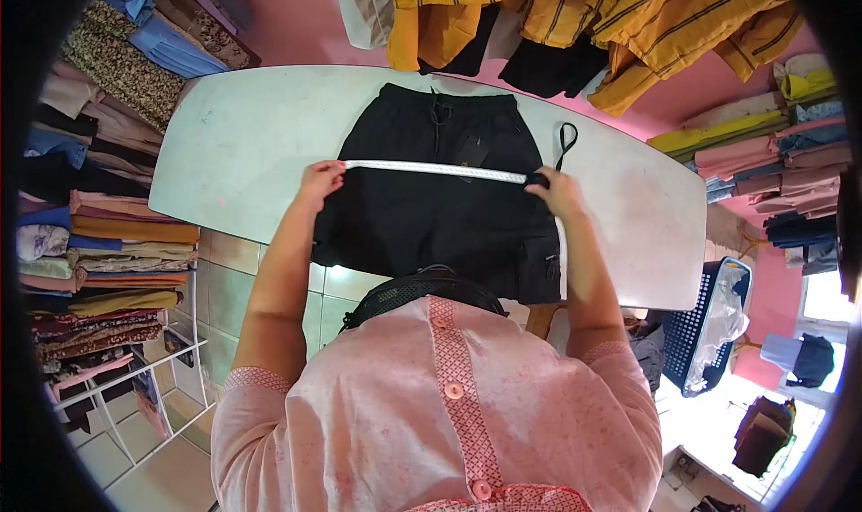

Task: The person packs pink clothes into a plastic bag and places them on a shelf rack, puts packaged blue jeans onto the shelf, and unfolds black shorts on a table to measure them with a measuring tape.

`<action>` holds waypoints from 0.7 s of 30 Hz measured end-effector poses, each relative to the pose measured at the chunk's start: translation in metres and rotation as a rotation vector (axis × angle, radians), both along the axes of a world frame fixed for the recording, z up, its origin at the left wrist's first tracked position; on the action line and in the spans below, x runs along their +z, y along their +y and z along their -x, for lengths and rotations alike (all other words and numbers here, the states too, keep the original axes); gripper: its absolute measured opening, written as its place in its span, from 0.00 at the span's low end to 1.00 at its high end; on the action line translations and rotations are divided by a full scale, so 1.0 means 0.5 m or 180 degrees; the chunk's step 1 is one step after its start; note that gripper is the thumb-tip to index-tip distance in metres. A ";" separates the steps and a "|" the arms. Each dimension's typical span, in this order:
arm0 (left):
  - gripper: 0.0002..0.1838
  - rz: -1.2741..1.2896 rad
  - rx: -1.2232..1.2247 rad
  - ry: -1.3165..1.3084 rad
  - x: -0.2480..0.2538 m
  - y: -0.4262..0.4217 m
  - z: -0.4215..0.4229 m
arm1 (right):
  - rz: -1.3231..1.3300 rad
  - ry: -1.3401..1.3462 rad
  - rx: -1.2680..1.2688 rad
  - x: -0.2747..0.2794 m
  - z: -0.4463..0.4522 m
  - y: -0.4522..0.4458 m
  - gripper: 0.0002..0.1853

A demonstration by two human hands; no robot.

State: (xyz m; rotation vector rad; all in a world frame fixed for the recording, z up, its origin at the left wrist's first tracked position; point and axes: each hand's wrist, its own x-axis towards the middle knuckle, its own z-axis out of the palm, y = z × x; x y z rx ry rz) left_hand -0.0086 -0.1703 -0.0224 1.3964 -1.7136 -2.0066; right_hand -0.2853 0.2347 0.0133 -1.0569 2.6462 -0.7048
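Observation:
A pair of black shorts (422,216) with a drawstring waist lies spread on the white table, waistband toward the far side. Across it runs a white measuring tape (431,169), pulled straight. My left hand (321,182) pinches the tape's end at the left edge of the shorts. At the right edge, my right hand (558,192) is closed around the tape's dark case, which my fingers partly cover. A black strap loop (567,137) extends from the case onto the table. A dark tag (470,149) lies on the shorts just beyond the tape.
The white table (242,153) reaches past the shorts on both sides. Folded clothes (126,252) are stacked on a rack at left, and more (745,144) at right. Yellow striped garments (646,18) hang beyond the far edge. A blue basket (696,332) stands at the lower right.

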 end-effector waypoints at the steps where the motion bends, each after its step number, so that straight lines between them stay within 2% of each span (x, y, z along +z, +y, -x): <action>1: 0.06 0.0085 0.0132 -0.0041 -0.005 -0.017 -0.004 | -0.0013 -0.0025 -0.0061 0.017 0.015 0.004 0.18; 5: 0.06 0.0323 0.0139 -0.0081 -0.024 -0.038 0.007 | -0.0084 -0.0415 -0.0149 0.043 0.054 -0.002 0.17; 16: 0.08 0.1678 0.0050 -0.0229 -0.045 -0.023 0.034 | -0.0429 -0.0137 -0.0257 0.006 0.088 -0.011 0.14; 21: 0.09 0.1799 0.0015 -0.0158 -0.057 -0.028 0.036 | -0.0588 -0.0157 -0.0051 0.019 0.105 -0.004 0.14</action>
